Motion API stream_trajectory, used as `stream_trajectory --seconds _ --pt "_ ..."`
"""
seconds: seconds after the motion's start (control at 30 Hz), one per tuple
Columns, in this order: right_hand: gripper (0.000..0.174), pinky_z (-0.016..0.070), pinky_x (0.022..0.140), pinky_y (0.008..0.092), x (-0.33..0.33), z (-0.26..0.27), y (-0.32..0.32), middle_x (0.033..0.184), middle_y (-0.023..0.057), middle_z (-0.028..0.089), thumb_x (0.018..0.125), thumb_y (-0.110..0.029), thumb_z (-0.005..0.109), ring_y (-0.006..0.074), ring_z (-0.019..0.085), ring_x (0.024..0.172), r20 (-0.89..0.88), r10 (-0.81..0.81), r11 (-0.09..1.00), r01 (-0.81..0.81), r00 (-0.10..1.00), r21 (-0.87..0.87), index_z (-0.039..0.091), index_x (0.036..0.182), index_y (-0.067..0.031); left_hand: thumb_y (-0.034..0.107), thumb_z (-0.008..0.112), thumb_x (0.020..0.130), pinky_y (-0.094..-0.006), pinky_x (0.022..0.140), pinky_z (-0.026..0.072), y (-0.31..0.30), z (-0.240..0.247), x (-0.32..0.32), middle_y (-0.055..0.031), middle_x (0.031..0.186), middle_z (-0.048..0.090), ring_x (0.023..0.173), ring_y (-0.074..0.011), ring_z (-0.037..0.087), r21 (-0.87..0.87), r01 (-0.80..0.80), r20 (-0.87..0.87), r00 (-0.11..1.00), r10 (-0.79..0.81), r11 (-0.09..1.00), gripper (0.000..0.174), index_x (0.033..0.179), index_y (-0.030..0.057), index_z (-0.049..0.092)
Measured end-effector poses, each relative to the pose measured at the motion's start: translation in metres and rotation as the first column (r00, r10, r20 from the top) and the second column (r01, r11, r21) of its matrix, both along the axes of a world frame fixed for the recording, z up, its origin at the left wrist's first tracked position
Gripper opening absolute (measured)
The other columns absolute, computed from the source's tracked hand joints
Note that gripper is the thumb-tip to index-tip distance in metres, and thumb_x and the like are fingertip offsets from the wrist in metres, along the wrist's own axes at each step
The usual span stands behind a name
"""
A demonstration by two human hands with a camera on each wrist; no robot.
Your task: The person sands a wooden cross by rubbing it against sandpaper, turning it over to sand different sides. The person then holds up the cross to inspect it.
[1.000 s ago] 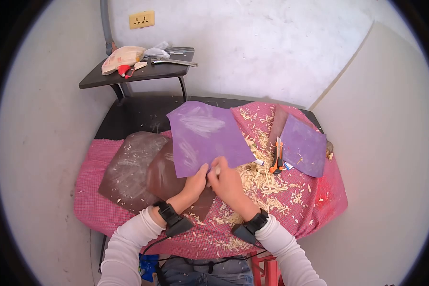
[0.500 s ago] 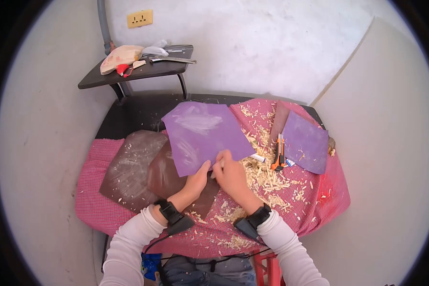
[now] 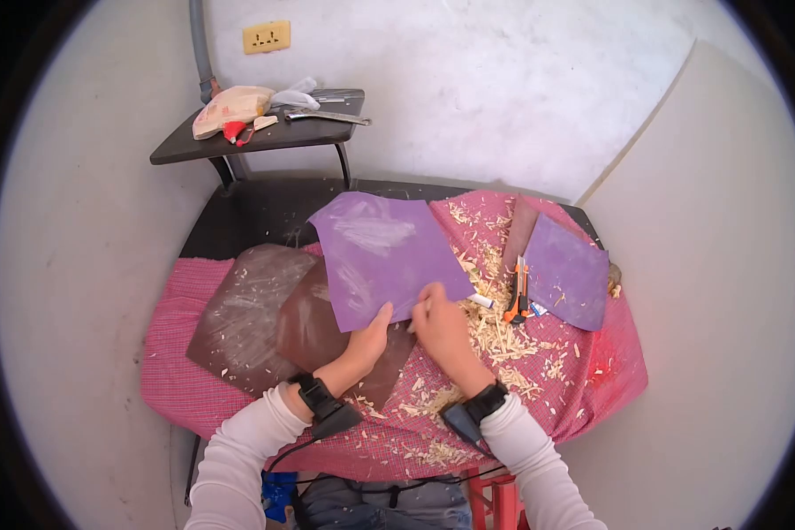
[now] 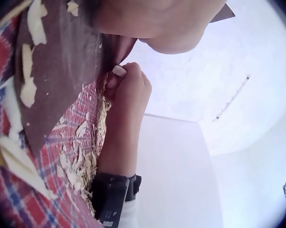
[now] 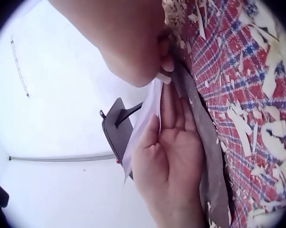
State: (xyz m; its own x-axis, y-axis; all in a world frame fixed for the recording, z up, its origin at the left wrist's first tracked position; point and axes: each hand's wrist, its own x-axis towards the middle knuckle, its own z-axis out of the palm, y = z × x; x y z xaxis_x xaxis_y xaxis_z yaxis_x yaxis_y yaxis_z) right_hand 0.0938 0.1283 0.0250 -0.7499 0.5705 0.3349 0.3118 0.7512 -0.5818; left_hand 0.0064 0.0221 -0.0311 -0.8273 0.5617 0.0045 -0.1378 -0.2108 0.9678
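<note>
A purple sandpaper sheet (image 3: 384,261) with whitish rub marks is raised off the table in the head view. My left hand (image 3: 365,346) holds its near edge, thumb on top and fingers stretched underneath, as the right wrist view shows. My right hand (image 3: 444,334), with curled fingers, pinches a small pale piece of wood (image 4: 119,71) at the sheet's lower right edge. In the right wrist view that piece (image 5: 164,78) sits against the sheet, close to the left fingertips. Most of it is hidden inside the right hand.
Brown sheets (image 3: 247,318) lie at left on the red checked cloth (image 3: 177,353). Wood shavings (image 3: 495,340) are strewn right of the hands, beside an orange utility knife (image 3: 518,291) and another purple sheet (image 3: 570,274). A small black shelf (image 3: 265,137) bears a bag and a wrench.
My right hand has slid a little to the right along the sheet's edge, away from the left thumb. The left hand keeps its hold on the sandpaper.
</note>
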Motion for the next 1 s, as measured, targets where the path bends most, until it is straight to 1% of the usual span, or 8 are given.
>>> stream_trajectory --seconds 0.13,0.23,0.33,0.4,0.5,0.6,0.9,1.0 --pt "0.016 0.0479 0.057 0.0455 0.001 0.007 -0.023 0.068 0.0170 0.064 0.088 -0.018 0.052 0.0377 0.063 0.062 -0.083 0.226 0.969 -0.233 0.971 -0.081 0.050 0.098 -0.0059 0.019 0.053 0.096 -0.0310 0.094 0.0413 -0.004 0.003 -0.004 -0.0081 0.119 0.056 0.107 -0.0175 0.052 -0.021 0.055 0.079 0.995 -0.053 0.998 0.033 0.122 -0.0016 0.052" --pt "0.015 0.0472 0.056 0.0461 -0.004 -0.002 -0.003 0.066 0.0169 0.063 0.088 -0.017 0.052 0.0383 0.062 0.061 -0.038 0.116 0.991 -0.118 0.993 -0.058 0.049 0.098 -0.0062 0.022 0.052 0.096 -0.0316 0.092 0.0415 -0.006 0.012 0.004 -0.0096 0.117 0.057 0.106 -0.0187 0.053 -0.036 0.040 0.026 0.999 -0.039 0.999 0.035 0.120 -0.0034 0.053" --pt "0.015 0.0468 0.056 0.0468 0.001 0.005 0.007 0.064 0.0177 0.062 0.088 -0.017 0.053 0.0393 0.062 0.061 -0.100 0.104 0.979 -0.120 0.989 -0.167 0.049 0.098 -0.0059 0.022 0.052 0.097 -0.0315 0.091 0.0417 -0.004 0.019 0.009 -0.0088 0.115 0.058 0.105 -0.0184 0.053 -0.090 -0.020 0.000 1.000 0.021 0.996 0.033 0.118 -0.0030 0.054" --pt "0.016 0.0467 0.056 0.0471 0.002 0.006 -0.013 0.064 0.0182 0.062 0.088 -0.017 0.052 0.0397 0.061 0.061 -0.069 0.162 0.983 -0.167 0.984 -0.073 0.050 0.098 -0.0056 0.022 0.052 0.096 -0.0316 0.092 0.0417 -0.007 0.023 0.007 -0.0089 0.115 0.058 0.105 -0.0185 0.053 -0.087 0.014 0.027 1.000 -0.012 0.996 0.033 0.118 -0.0030 0.054" --pt "0.016 0.0464 0.056 0.0483 0.001 0.006 -0.027 0.066 0.0194 0.061 0.087 -0.019 0.052 0.0409 0.061 0.062 -0.036 0.182 0.983 -0.182 0.983 -0.020 0.050 0.098 -0.0067 0.021 0.053 0.096 -0.0320 0.092 0.0416 -0.008 0.012 -0.006 -0.0095 0.116 0.057 0.106 -0.0193 0.052 -0.083 0.188 0.330 0.932 -0.151 0.979 0.034 0.120 -0.0032 0.053" --pt "0.017 0.0464 0.057 0.0484 -0.001 -0.001 -0.003 0.066 0.0194 0.060 0.087 -0.020 0.052 0.0410 0.060 0.062 -0.064 0.077 0.997 -0.079 0.995 -0.023 0.050 0.098 -0.0079 0.020 0.052 0.096 -0.0313 0.091 0.0425 -0.004 0.008 0.002 -0.0101 0.116 0.057 0.105 -0.0190 0.054 -0.038 0.043 -0.024 0.999 -0.044 0.998 0.034 0.121 -0.0030 0.052" --pt "0.018 0.0463 0.054 0.0478 -0.001 0.006 -0.021 0.062 0.0167 0.060 0.085 -0.018 0.056 0.0389 0.061 0.058 -0.019 0.170 0.982 -0.168 0.985 0.088 0.050 0.099 -0.0082 0.019 0.052 0.096 -0.0322 0.094 0.0418 -0.007 0.018 -0.001 -0.0105 0.119 0.056 0.109 -0.0193 0.052 -0.078 0.130 0.139 0.983 -0.118 0.988 0.035 0.122 -0.0034 0.051" --pt "0.022 0.0465 0.053 0.0471 -0.004 0.000 0.002 0.060 0.0156 0.059 0.085 -0.017 0.056 0.0377 0.061 0.057 -0.023 0.056 0.994 -0.053 0.998 0.097 0.048 0.102 -0.0064 0.019 0.052 0.096 -0.0322 0.094 0.0415 -0.005 0.019 0.008 -0.0107 0.120 0.057 0.109 -0.0195 0.053 -0.091 0.016 -0.005 1.000 -0.016 0.996 0.035 0.123 -0.0036 0.051"
